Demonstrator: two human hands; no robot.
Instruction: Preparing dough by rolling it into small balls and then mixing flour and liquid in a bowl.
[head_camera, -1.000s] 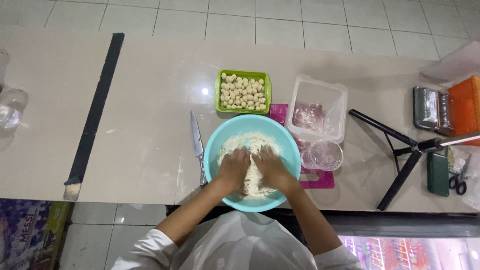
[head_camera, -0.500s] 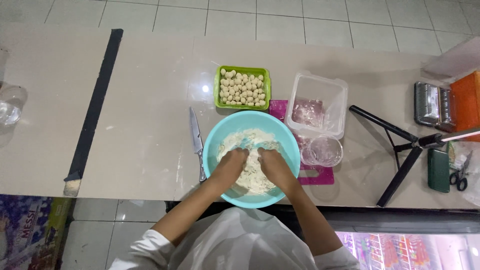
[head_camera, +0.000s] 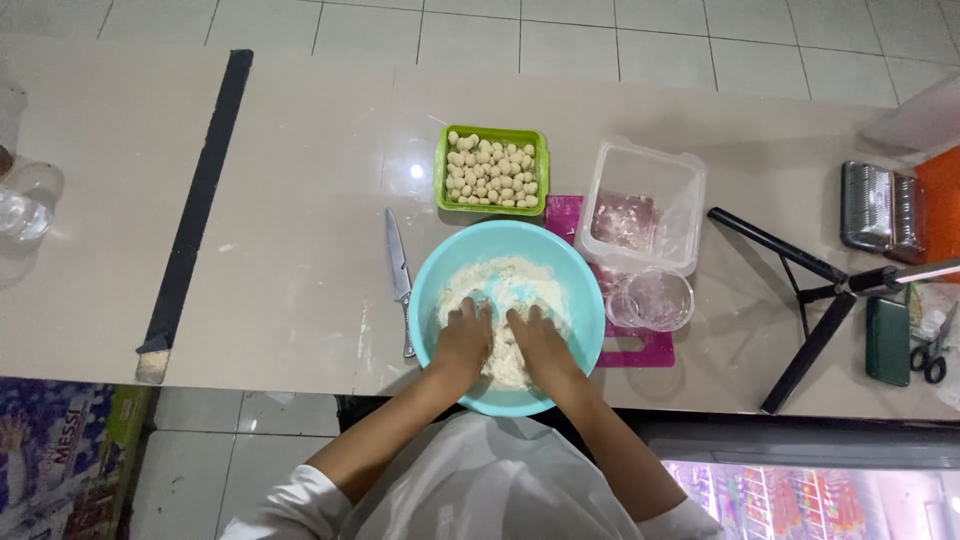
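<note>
A long beige bench (head_camera: 280, 200) with a glossy top ran across the middle of the frame, catching a small bright spot of overhead light near its centre. A black strip (head_camera: 195, 205) crossed the bench at a slant in the left part of the frame. Beyond the bench, along the top edge, lay a floor of pale square tiles (head_camera: 560, 40) with thin grey joints. More of the same tiles (head_camera: 230, 440) showed below the bench at lower left. At lower right, a lit display case (head_camera: 800, 490) glowed pink and white.
</note>
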